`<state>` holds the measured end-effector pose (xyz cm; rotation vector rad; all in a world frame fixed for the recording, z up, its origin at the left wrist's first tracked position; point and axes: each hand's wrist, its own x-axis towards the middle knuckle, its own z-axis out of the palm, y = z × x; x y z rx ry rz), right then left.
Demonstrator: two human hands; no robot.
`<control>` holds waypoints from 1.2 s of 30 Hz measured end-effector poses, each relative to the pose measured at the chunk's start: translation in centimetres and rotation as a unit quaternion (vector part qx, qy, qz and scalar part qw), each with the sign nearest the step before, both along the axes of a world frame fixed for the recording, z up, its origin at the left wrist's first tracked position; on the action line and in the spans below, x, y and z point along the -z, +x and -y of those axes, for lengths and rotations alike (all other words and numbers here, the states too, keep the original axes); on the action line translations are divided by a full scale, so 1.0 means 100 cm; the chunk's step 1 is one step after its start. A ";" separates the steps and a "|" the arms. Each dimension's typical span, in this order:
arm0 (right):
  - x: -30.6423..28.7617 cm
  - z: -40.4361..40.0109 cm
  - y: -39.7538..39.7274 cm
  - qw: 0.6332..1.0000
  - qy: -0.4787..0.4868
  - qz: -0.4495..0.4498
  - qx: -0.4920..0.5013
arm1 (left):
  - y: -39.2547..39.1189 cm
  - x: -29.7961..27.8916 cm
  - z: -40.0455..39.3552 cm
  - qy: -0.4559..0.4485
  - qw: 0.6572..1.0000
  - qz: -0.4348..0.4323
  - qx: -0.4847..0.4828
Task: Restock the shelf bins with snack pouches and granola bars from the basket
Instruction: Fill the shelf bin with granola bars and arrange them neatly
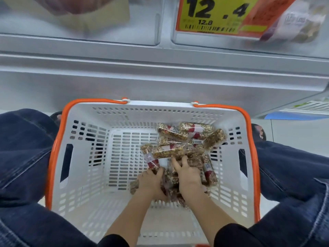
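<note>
Fingers of both our hands are down among the clear-wrapped oat granola bars with red-and-white labels [170,139], which lie heaped toward four o'clock on the floor of the white slotted plastic basket with orange rim and handles [99,157]. Our left hand [151,182] curls round a clump of bars at the near edge of the heap, fingertips tucked under the wrappers. Our right hand [188,175] lies just beside it at three o'clock, fingers bent over more bars, two fingertips reaching up to the bar lying crosswise at twelve o'clock. Both seem to be closing on a bundle; whether each grip is firm we cannot tell, since the palms hide the bars beneath. We judge that two hands work together so that several slippery wrappers can be scooped at once rather than one by one.

The basket sits between our knees in dark blue denim [26,157], close below the shelf, probably to keep the lift short. Its floor from seven to eleven o'clock shows bare slots, so much of the load appears gone. At twelve o'clock above, the grey metal shelf front [160,72] carries clear plastic bins [156,29], with a yellow and orange price tag [213,13] at one o'clock and a blurred snack pouch [293,24] beside it.
</note>
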<state>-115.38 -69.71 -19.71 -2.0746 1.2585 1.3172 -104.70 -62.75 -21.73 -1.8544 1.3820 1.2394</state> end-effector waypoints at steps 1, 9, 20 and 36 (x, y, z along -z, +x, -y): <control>0.000 0.000 -0.001 1.000 0.002 -0.004 0.009 | -0.004 -0.001 0.000 0.007 1.000 0.013 0.012; -0.030 0.007 -0.014 0.994 0.028 0.086 0.058 | 0.010 -0.008 -0.006 -0.079 0.997 -0.014 0.007; -0.098 0.032 -0.020 0.924 -0.061 0.343 0.161 | 0.051 -0.094 0.010 -0.172 0.940 -0.160 -0.246; -0.264 0.084 -0.077 0.787 -0.072 0.591 0.161 | 0.056 -0.280 0.051 -0.409 0.886 -0.166 -0.141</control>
